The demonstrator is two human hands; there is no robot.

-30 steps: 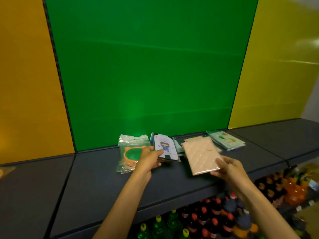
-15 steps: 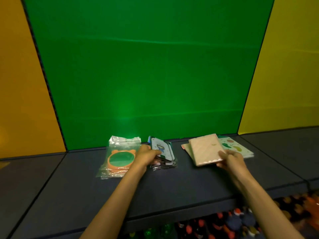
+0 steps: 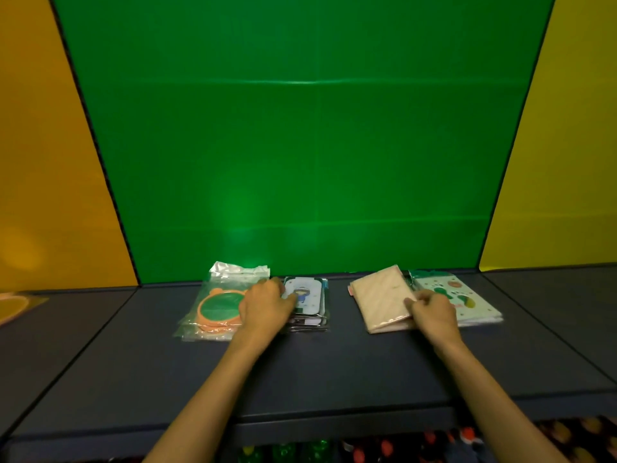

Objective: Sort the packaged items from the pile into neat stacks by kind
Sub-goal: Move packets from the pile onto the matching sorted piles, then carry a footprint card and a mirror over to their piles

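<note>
1. The left hand (image 3: 265, 307) lies palm-down on the left side of the stack of cartoon-figure packets (image 3: 307, 304). Its thumb rests on the top packet; whether the curled fingers actually pinch anything cannot be told.
2. The right hand (image 3: 430, 312) has its thumb and fingers closed on the right edge of the top beige quilted packet (image 3: 380, 299).
3. Four stacks stand in a row along the far edge of the dark surface (image 3: 317, 369), against the green backdrop (image 3: 300, 145).
4. From the left: round orange-rimmed items in clear bags (image 3: 217, 305), the cartoon-figure packets, the beige packets, then white packets with a green print (image 3: 467, 299).
5. The beige stack shows at least two packets, its long axis running front to back and tilted slightly leftward at the far end.
6. Counts within the other stacks are hard to make out; the hands cover parts of all four.
7. Bottles (image 3: 387, 449) below the surface's near edge are cut off and blurred.
</note>
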